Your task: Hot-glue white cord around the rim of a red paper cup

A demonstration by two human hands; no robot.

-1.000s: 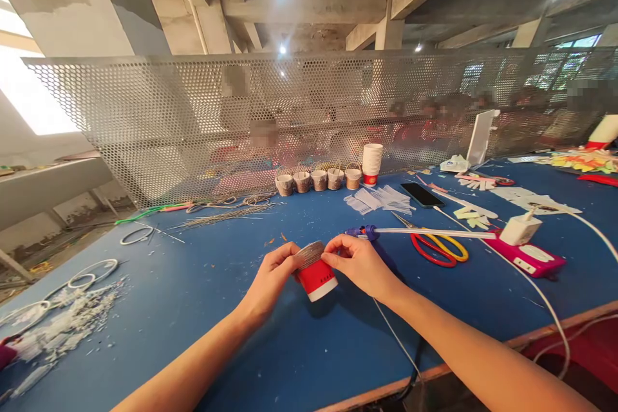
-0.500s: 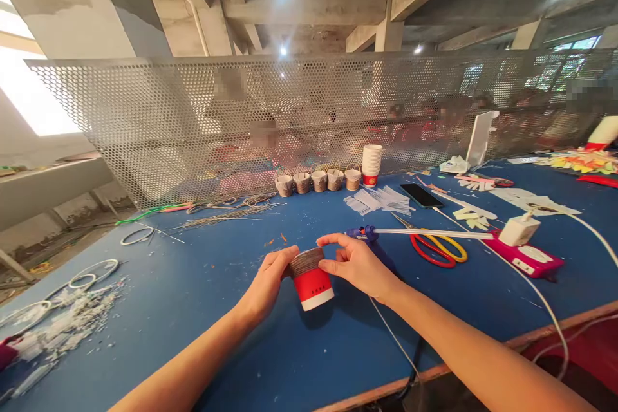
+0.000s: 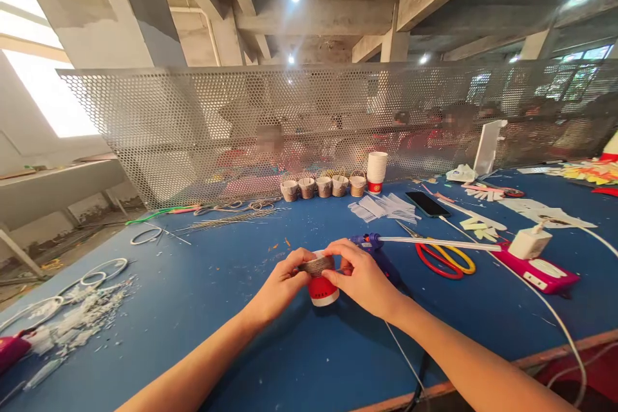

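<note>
Between my hands is a red and white paper cup (image 3: 322,293), its upper part wound with grey-brown cord (image 3: 316,265). My left hand (image 3: 284,283) pinches the corded band from the left side, thumb in front. On the right, my right hand (image 3: 360,273) grips the same band with thumb and fingers. The cup's white base faces me, close above the blue table; whether it touches cannot be seen. Just behind my right hand lies a blue glue gun (image 3: 369,243) with a clear glue stick (image 3: 434,243) sticking out of it.
Scissors (image 3: 441,261) and a pink power strip (image 3: 541,270) lie to the right. Several small cord baskets (image 3: 323,187) and a stack of paper cups (image 3: 376,172) stand along the perforated metal screen (image 3: 217,141). Paper strips (image 3: 383,208), a phone (image 3: 427,204) and white scraps (image 3: 82,315) lie around.
The cup has turned more upright and its rim shows less. My fingers have closed in on the corded band from both sides. The whole view has shifted slightly.
</note>
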